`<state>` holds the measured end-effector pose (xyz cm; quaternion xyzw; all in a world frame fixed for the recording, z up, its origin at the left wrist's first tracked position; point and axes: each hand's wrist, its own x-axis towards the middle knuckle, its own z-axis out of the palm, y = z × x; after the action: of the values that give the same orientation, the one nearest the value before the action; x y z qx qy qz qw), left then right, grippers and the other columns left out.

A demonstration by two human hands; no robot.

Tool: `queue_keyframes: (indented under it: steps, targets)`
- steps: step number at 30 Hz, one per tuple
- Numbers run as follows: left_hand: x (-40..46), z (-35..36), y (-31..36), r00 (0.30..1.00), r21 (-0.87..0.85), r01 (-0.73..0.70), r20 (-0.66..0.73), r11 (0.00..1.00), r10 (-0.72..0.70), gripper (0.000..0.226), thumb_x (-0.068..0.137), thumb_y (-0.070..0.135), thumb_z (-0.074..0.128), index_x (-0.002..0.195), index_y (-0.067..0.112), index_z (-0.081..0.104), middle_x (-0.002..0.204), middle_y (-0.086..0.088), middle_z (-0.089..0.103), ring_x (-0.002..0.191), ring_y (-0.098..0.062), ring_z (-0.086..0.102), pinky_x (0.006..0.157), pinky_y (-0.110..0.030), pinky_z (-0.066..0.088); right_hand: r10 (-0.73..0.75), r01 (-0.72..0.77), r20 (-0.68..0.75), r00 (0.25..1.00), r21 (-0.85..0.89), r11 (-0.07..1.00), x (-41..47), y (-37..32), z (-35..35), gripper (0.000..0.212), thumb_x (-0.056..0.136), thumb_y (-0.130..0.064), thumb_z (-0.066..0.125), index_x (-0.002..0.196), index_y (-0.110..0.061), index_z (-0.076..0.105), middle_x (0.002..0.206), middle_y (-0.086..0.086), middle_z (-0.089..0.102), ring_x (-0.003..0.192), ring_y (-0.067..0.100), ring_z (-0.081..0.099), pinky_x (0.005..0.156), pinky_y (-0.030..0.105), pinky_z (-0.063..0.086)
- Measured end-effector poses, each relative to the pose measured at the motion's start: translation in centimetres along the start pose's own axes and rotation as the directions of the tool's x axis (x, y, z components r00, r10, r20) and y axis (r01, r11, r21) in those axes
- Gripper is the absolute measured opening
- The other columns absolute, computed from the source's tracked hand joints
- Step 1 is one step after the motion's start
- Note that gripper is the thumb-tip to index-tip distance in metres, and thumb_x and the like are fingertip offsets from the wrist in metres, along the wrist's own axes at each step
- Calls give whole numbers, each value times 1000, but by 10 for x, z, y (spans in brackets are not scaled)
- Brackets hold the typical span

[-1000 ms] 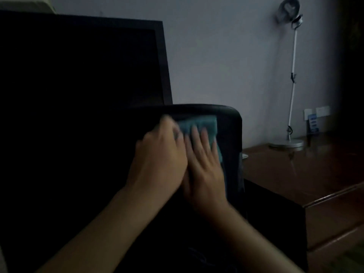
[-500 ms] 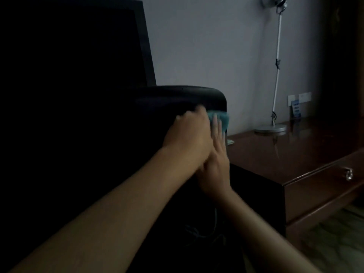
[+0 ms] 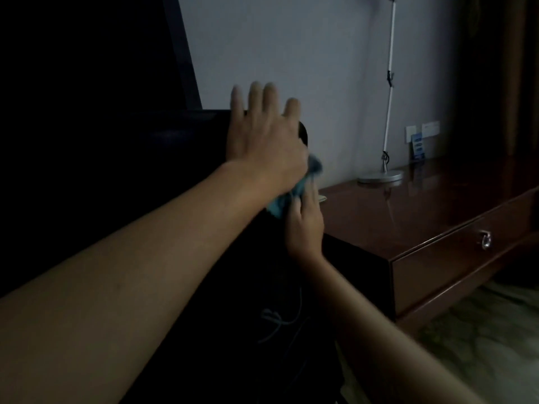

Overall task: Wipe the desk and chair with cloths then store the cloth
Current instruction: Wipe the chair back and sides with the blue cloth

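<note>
Two bare hands are shown. The left hand [image 3: 264,138] is spread flat, its grip fully open with fingers [image 3: 256,96] straight, and is laid over the top edge of one black padded chair back [image 3: 163,135]. The right hand [image 3: 304,221] is seen just below and to the right of it, at the chair back's right edge, its fingers lying against one crumpled teal cloth [image 3: 291,191]; whether that grip is curled round the cloth cannot be told, as the cloth is partly covered by the left wrist. The cloth is bunched between the two hands, touching both. To the right of both grips stands one glossy reddish-brown wooden surface [image 3: 423,208] with one drawer [image 3: 455,263], closed, bearing one metal ring pull [image 3: 485,239]; its contents are hidden. On the surface, well apart from the hands, one white slender lamp [image 3: 388,112] rests on a round silver base. Loose cables [image 3: 277,319] hang in the dark below the right grip.
</note>
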<state>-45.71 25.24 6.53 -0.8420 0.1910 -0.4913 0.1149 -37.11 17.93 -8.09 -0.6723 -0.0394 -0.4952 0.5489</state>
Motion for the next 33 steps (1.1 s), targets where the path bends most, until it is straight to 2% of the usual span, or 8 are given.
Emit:
queue_keyframes:
  steps: [6,12,17,20,22,24,28,33]
  targets:
    - [5,12,-6,999,10,21,-24,1000,-21,51,94,48,39,129,12,48,130,-16,49,120,-32,42,101,-42,26,300,-302,45,953,32,953,-25,13,-8,61,93,-37,27,150,-16,35,150,13,44,135,29,43,113,42,32]
    - [-2,4,-14,999,-58,4,-51,998,-7,53,91,49,40,132,15,44,128,-15,51,119,-32,43,102,-43,27,5,-7,29,1000,74,997,49,-39,-2,58,94,-31,28,150,-15,35,155,7,37,140,22,37,114,40,31]
    - [-21,-7,-32,996,-70,17,-82,997,-22,65,91,58,36,138,14,42,131,-15,49,122,-33,43,105,-45,26,396,-396,-18,918,-99,913,-135,63,-12,42,100,-5,38,140,6,43,148,25,41,138,35,40,117,38,28]
    - [-32,-16,-43,990,-83,30,-132,996,-41,65,90,60,36,129,11,51,128,-15,51,119,-34,44,103,-45,28,348,-341,21,937,-155,927,-209,94,-22,40,93,-12,43,116,18,58,113,32,64,104,50,63,86,66,50]
    - [-39,-19,-48,986,-82,46,-155,996,-59,63,89,59,36,123,9,55,124,-16,52,116,-34,46,101,-45,29,296,-302,-60,953,-144,942,-181,60,-18,65,99,-42,28,150,-2,27,152,14,36,140,33,36,114,54,31]
    - [-47,-21,-51,980,-74,66,-184,995,-79,63,87,58,37,120,9,56,121,-16,54,113,-34,47,99,-45,29,177,-185,-91,980,-94,978,-132,20,-7,67,96,-43,25,155,-19,6,163,2,8,150,15,5,123,35,8]
    - [-57,-26,-58,965,-93,103,-232,990,-122,60,84,56,40,116,8,56,116,-18,55,108,-35,49,98,-45,30,-145,113,-148,978,-205,972,-59,-47,5,64,98,-40,25,155,-12,15,162,8,18,147,13,14,117,21,8]
    - [-70,-29,-64,965,-110,78,-240,991,-102,56,85,52,44,117,7,54,117,-17,54,110,-35,49,103,-46,29,152,-159,-47,987,-272,949,-168,36,-9,60,103,-43,24,147,-4,35,150,21,37,139,36,36,118,35,26]
